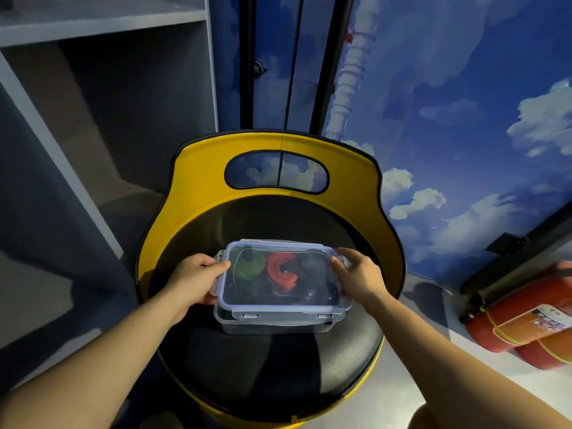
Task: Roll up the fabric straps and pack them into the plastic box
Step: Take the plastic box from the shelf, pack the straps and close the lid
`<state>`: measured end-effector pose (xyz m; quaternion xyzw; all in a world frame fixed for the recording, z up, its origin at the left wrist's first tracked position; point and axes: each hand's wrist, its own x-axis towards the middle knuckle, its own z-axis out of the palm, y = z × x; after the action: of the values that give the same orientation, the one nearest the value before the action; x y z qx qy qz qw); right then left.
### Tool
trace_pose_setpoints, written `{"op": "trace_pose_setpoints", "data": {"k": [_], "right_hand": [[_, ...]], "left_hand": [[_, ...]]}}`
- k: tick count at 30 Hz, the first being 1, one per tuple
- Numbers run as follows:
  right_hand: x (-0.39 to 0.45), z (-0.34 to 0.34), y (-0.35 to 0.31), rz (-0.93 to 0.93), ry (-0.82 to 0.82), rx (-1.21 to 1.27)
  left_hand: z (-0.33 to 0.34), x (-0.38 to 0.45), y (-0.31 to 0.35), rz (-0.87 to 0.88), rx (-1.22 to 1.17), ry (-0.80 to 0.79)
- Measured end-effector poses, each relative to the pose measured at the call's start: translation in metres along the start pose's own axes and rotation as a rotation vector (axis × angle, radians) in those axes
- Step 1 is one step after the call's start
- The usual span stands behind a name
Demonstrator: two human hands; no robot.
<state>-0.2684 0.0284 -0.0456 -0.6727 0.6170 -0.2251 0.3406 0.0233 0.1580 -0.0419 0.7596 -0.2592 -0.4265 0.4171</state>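
Both hands (198,275) (359,274) grip the lid's (278,306) short edges over the box (229,323).

Round black padded chair seat (278,366) with a yellow backrest (198,193) that has an oval handle cut-out. A clear plastic box (278,323) rests directly on the seat, slightly behind its centre, long side facing the viewer.

The label (540,320) on the red fire extinguisher (526,317) is too blurred to read.
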Motion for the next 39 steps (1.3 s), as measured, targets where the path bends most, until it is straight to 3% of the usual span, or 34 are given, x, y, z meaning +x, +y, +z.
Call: {"op": "trace_pose_setpoints", "data": {"k": [6, 15, 27, 39], "right_hand": [[0.006, -0.003, -0.005, 0.002, 0.07, 0.227], [0.023, 0.008, 0.002, 0.021, 0.06, 0.251], [0.024, 0.017, 0.01, 0.072, 0.015, 0.252], [0.01, 0.015, 0.0, 0.035, 0.029, 0.134]], "left_hand": [[-0.004, 0.009, 0.017, 0.155, -0.125, 0.012], [0.021, 0.024, 0.033, 0.05, -0.357, -0.105], [0.017, 0.024, 0.033, 0.018, -0.393, -0.152], [0.011, 0.021, 0.02, 0.08, -0.212, -0.192]]}}
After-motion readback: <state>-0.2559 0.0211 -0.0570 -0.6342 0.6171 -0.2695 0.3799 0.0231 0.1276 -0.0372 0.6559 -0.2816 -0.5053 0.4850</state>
